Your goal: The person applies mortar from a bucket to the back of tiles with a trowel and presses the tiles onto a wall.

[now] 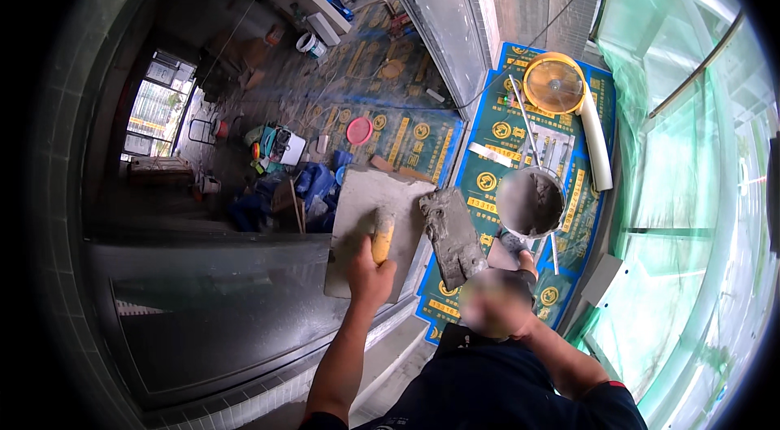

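Observation:
My left hand (370,269) grips the yellow handle (383,233) on the back of a flat grey float (354,198), held out at waist height. Beside it a rectangular tool blade (447,227) carries a thick layer of wet grey mortar, its lower end by my right hand (500,308). A blurred patch covers that hand, so its fingers and grip cannot be made out. A bucket of grey mortar (536,203) stands beyond on blue printed floor sheeting (479,170); a blurred patch covers part of it.
A round yellow object (552,82), white tube (598,146) and thin rods (526,125) lie on the sheeting. Green netting (658,170) lines the right. A door frame (162,316) borders a cluttered room at left, with a red round object (359,130), blue bags (313,186) and buckets (309,46).

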